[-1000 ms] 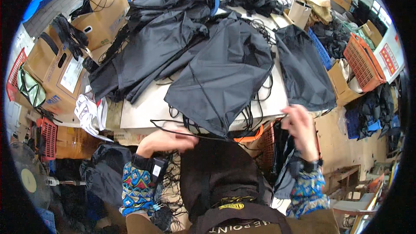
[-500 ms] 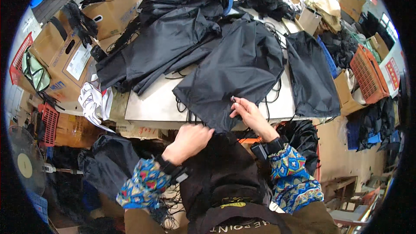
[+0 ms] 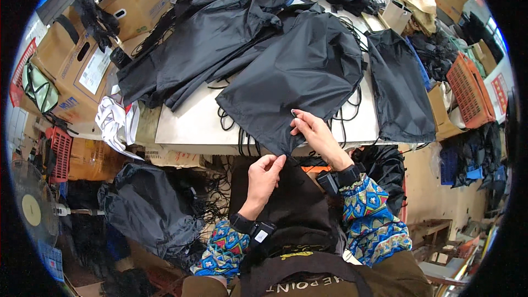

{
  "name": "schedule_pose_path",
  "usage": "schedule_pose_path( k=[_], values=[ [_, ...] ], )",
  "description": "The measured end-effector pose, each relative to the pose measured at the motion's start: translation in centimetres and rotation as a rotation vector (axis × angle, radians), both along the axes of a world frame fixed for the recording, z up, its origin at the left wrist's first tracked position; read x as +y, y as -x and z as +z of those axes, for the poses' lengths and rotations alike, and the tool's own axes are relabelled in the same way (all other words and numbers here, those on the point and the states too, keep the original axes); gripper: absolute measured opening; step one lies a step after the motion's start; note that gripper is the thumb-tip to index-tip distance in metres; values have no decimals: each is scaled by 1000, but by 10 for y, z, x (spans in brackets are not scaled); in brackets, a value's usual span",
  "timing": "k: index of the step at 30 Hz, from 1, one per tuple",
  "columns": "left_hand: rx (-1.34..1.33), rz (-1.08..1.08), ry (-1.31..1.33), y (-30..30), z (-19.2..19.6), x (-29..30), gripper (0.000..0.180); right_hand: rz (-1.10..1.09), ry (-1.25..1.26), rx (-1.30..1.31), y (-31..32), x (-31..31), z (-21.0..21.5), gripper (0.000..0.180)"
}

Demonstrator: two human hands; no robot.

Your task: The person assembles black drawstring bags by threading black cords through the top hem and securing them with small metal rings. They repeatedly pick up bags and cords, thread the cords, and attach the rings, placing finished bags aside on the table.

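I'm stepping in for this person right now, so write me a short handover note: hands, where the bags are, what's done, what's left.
Left hand: fingers pinch the near corner of the black drawstring bag at the table edge.
Right hand: fingers grip the same bag's lower edge, just above.
The bag lies spread flat, cords trailing beside it.
Done: apparently the pile of black bags behind and one bag laid to the right.
Left: this bag, still in hand.

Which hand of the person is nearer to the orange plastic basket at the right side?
Right. The right hand pinches the black bag on the table, well left of the orange basket. The left hand is lower and farther left, at the bag's bottom corner.
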State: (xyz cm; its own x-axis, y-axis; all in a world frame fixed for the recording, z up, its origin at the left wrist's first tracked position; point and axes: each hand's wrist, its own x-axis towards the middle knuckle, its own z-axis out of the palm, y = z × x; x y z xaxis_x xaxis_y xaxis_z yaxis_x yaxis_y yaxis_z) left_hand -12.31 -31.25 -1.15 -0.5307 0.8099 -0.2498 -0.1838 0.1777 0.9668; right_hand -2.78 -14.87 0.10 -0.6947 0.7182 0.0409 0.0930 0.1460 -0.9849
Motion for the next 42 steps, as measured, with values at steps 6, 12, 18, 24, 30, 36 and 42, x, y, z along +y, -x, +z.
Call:
schedule_pose_path(
  k=[6,12,18,24,30,36,42],
  values=[
    [-142,70,-146,-5,5,11,19,-168,-496,-202,-31,-54,35,20],
    [-560,-24,-195,-1,21,11,19,-100,-487,-145,-37,-73,8,12],
    [-637,84,-219,-4,31,16,19,-205,267,120,-49,-90,14,22],
    [-628,95,-242,-3,26,15,21,-117,-543,-80,-57,-102,37,28],
    [-565,105,-256,-8,30,14,23,-135,-464,-177,-55,-102,44,19],
    [-434,91,-241,-12,36,13,25,-164,-637,-243,-43,-101,46,19],
    [-212,98,-185,-8,37,12,24,-134,-724,-205,-28,-97,34,29]
  ],
)
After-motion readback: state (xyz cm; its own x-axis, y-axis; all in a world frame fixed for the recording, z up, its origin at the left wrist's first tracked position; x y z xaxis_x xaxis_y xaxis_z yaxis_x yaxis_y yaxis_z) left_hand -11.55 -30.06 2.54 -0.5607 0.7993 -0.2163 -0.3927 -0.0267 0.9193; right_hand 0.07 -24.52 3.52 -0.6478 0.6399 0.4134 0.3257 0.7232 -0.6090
